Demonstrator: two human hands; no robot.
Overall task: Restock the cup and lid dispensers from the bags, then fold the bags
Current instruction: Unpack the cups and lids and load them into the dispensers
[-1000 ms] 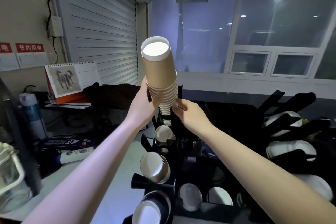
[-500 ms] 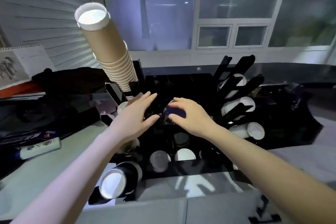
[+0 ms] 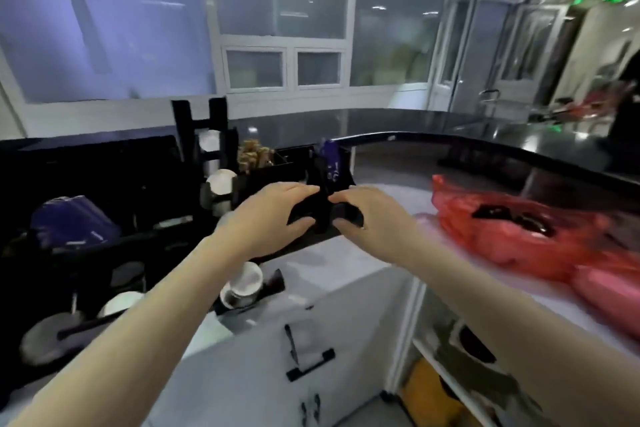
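Fingers on both hands are curled round a dark, blurry thing in the middle of the counter. Left hand has its thumb underneath and fingers over the top; right hand mirrors it, fingertips nearly meeting the left ones. Can't honestly tell what the dark thing is, the shot's smeared: it could be black lids or part of the rack.

Black dispenser rack sits to my left along the counter edge, with white cup stacks poking out of it on their sides, mouths facing me. Another white cup end shows higher up, just left of my left hand, in front of the tall black slats. Something purple is sitting on top of the rack at the far left. A small purple packet stands upright just behind my hands, next to a bunch of brownish sticks in a black holder.

Off to the right there's a red plastic bag lying on the white counter, well apart from my hands, with dark stuff showing through its open top. A second reddish bag sits just beside it, nearer me.
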